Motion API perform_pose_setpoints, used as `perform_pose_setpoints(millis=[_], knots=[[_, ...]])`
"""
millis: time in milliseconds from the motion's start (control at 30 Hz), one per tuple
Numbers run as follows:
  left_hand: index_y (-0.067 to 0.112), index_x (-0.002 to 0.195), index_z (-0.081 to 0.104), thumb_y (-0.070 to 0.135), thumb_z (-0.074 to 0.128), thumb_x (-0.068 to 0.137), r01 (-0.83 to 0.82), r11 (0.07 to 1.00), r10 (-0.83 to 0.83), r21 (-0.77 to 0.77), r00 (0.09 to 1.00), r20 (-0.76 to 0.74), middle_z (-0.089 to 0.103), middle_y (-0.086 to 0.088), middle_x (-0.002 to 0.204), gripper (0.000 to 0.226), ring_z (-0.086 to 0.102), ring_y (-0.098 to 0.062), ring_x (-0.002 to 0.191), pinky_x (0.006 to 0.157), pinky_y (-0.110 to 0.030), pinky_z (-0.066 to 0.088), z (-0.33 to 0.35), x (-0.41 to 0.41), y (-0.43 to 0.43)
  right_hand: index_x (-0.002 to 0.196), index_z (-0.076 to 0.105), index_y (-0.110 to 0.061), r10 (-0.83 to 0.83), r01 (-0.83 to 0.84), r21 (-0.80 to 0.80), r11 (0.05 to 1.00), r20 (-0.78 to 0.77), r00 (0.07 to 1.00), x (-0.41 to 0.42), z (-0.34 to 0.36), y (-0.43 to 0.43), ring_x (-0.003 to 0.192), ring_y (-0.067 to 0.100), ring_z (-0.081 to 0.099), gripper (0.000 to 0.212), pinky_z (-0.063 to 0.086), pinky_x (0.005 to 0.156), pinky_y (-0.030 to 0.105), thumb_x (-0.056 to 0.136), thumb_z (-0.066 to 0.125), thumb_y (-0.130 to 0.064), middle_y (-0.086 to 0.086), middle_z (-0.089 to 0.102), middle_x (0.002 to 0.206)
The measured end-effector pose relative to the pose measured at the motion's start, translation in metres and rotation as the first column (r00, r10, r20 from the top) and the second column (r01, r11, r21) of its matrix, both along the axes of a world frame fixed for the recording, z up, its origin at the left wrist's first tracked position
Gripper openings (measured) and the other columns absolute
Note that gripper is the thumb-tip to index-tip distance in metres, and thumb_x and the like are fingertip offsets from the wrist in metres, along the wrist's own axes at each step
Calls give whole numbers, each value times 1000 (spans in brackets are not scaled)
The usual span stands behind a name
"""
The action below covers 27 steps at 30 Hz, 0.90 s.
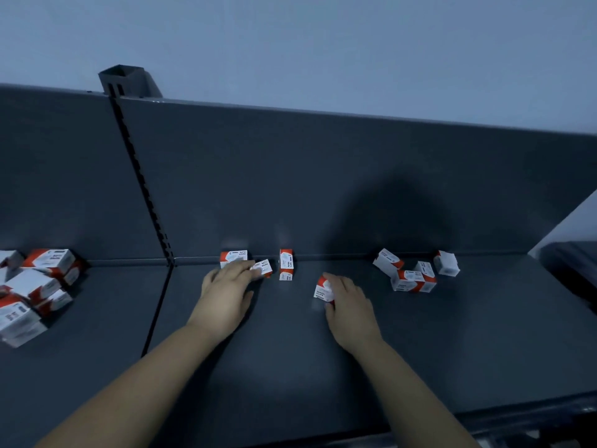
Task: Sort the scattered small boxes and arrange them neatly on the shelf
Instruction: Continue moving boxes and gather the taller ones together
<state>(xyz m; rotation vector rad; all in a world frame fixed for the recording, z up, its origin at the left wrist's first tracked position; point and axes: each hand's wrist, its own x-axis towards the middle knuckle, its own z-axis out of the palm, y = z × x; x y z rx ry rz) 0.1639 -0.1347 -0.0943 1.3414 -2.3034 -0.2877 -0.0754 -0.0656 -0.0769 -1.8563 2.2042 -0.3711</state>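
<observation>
A dark grey shelf (290, 367) fills the view, with its back panel (323, 189) rising at the far side and a slotted upright (142, 185) at the left.

The left hand (226, 286) lies palm down on the shelf, and its fingertips hold a small white and red box (263, 268). Just behind this hand another box (233, 257) stands against the back panel. A little to the right, an upright box (286, 264) stands alone, also close to the panel.

The right hand (347, 300) closes around one box (324, 288), gripping it from the right side, near the middle of the shelf. The box appears tilted; I cannot tell if it touches the shelf.

Further right, a group of scattered boxes (410, 276) lies near the back panel, some of them touching and turned in different directions. One more box (446, 262) sits just beside them on the right.

On the left section of the shelf, beyond the upright, a heap of boxes (35, 286) is piled without order, some on top of others.
</observation>
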Motion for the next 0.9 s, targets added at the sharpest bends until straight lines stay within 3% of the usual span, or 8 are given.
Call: perform_pose_setpoints(millis=[100, 333, 400, 500, 667, 767, 833, 900], knots=[[19, 105, 63, 11, 64, 88, 47, 998, -50, -49, 997, -54, 57, 7, 108, 19, 57, -19, 99, 85, -40, 51, -6, -3, 9, 142, 39, -29, 30, -27, -63, 998, 56, 998, -9, -6, -2, 117, 21, 47, 45, 39, 98, 39, 98, 48, -20, -2, 48, 132], [23, 134, 55, 28, 64, 92, -139, 989, 138, 45, 990, 27, 56, 5, 131, 43, 45, -24, 117, 97, -35, 38, -8, -13, 8, 137, 47, -29, 168, -125, -149, 981, 324, 931, -25, -14, 7, 116, 12, 49, 47, 43, 102, 32, 94, 59, -15, -9, 55, 128], [27, 128, 57, 35, 60, 94, -132, 985, 133, 113, 991, -10, 59, 10, 123, 35, 47, -18, 114, 94, -32, 37, -5, -19, 10, 132, 49, -32, 152, -88, -156, 984, 471, 869, -27, -12, 11, 111, 7, 56, 45, 47, 99, 32, 93, 62, -15, -12, 60, 122], [30, 105, 61, 39, 47, 100, 6, 940, 79, 341, 969, -234, 66, 14, 96, 18, 56, -2, 92, 82, -25, 41, 5, -30, 26, 120, 54, -36, 154, -25, -209, 978, 628, 763, -29, -6, 19, 103, 3, 63, 39, 51, 91, 25, 91, 65, -13, -17, 66, 111], [20, 79, 55, 43, 39, 100, 77, 968, -34, 240, 983, -180, 59, 11, 76, 35, 53, -4, 76, 71, -26, 39, -7, -44, 52, 110, 63, -25, 234, -48, -251, 967, 798, 556, -27, 8, 32, 103, 8, 66, 27, 52, 89, 23, 92, 64, -5, -11, 70, 108], [24, 79, 50, 56, 27, 91, 55, 979, -23, 195, 986, -163, 55, 12, 79, 41, 50, -7, 77, 73, -27, 38, -17, -46, 58, 109, 66, -28, 238, -178, -162, 971, 751, 616, -18, 5, 35, 101, 7, 66, 27, 53, 90, 26, 89, 68, -10, -9, 70, 106], [27, 81, 52, 57, 29, 90, 45, 969, 29, 242, 955, -294, 57, 13, 80, 39, 54, -5, 81, 76, -27, 40, -11, -44, 64, 108, 65, -35, 287, -257, -143, 956, 647, 706, -10, -3, 39, 100, 5, 64, 26, 52, 89, 27, 89, 68, -18, -14, 68, 106], [29, 88, 57, 59, 39, 89, 96, 946, 56, 310, 893, -447, 61, 12, 88, 35, 58, -7, 91, 81, -25, 44, 1, -39, 77, 108, 64, -34, 278, -222, -170, 960, 653, 704, -6, -9, 43, 100, 4, 64, 26, 52, 89, 27, 89, 68, -17, -17, 68, 105]])
